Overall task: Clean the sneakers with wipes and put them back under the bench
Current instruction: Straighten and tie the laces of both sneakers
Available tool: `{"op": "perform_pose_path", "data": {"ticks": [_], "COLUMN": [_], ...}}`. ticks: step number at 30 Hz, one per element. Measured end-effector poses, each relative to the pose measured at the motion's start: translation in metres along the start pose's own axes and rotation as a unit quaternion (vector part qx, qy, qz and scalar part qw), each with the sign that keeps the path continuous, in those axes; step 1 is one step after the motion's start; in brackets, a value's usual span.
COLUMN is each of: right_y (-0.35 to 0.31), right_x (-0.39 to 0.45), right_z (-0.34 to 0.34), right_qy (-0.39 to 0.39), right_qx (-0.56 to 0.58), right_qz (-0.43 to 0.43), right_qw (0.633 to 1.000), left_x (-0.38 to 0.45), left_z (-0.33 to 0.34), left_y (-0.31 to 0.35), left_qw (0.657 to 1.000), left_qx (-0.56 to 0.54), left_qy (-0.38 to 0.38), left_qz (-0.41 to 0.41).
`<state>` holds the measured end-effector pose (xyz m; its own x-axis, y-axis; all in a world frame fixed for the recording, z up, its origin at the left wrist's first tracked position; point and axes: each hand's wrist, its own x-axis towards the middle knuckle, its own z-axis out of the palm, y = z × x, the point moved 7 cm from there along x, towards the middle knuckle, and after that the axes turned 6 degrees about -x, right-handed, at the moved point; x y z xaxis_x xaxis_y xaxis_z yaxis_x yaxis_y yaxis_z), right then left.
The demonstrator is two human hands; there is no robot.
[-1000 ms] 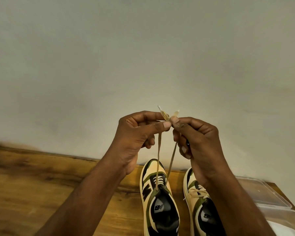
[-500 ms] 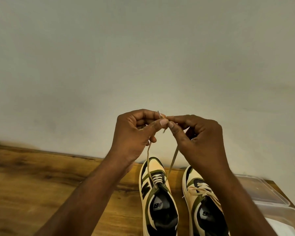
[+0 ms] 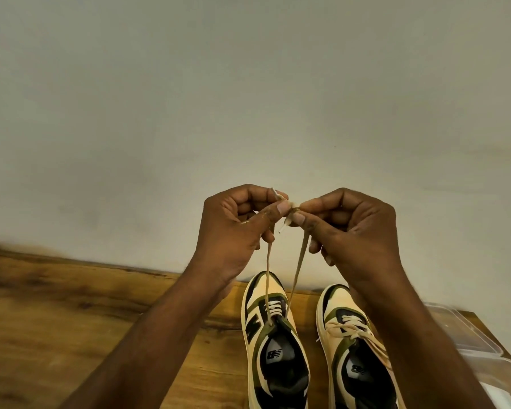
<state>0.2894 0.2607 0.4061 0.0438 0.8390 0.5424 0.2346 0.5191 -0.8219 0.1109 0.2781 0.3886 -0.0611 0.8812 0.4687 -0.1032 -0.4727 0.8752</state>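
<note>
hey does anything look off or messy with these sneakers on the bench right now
Nothing damaged or spilled. The one loose end: the left sneaker is not tied; its lace ends are pulled up and pinched between the left hand and right hand. The right sneaker beside it looks laced and tied.

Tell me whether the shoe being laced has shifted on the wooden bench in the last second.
No. The shoe stays put: its toe still just crosses the bench back edge at the wall, same gap to the other shoe.
</note>
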Motion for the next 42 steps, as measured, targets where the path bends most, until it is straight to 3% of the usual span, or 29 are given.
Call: {"op": "perform_pose_path", "data": {"ticks": [7,13,18,22,26,34,42], "right_y": [-0.007,-0.007,0.006,0.015,0.025,0.064,0.083], "right_x": [-0.001,-0.004,0.000,0.002,0.002,0.012,0.012], "right_z": [0.007,0.007,-0.004,-0.005,0.001,-0.017,-0.048], "right_qy": [-0.054,0.015,0.063,0.038,0.005,-0.012,-0.071], "right_qx": [-0.039,-0.079,-0.006,0.138,0.188,0.214,0.113], "right_qz": [-0.058,-0.083,-0.009,0.054,0.102,0.160,0.161], "right_qw": [0.996,0.993,0.998,0.988,0.977,0.964,0.978], "left_x": [-0.004,-0.005,-0.003,-0.002,-0.002,-0.002,-0.008], "left_z": [-0.003,-0.003,-0.006,-0.010,-0.018,-0.025,-0.051], "left_y": [-0.014,-0.019,-0.020,-0.029,-0.039,-0.061,-0.089], "left_qw": [0.993,0.989,0.986,0.979,0.971,0.949,0.932], "left_qx": [-0.082,-0.101,-0.113,-0.129,-0.140,-0.201,-0.184], "left_qy": [0.046,0.052,0.049,0.073,0.098,0.125,0.201], "left_qz": [-0.072,-0.097,-0.109,-0.142,-0.166,-0.210,-0.241]}}
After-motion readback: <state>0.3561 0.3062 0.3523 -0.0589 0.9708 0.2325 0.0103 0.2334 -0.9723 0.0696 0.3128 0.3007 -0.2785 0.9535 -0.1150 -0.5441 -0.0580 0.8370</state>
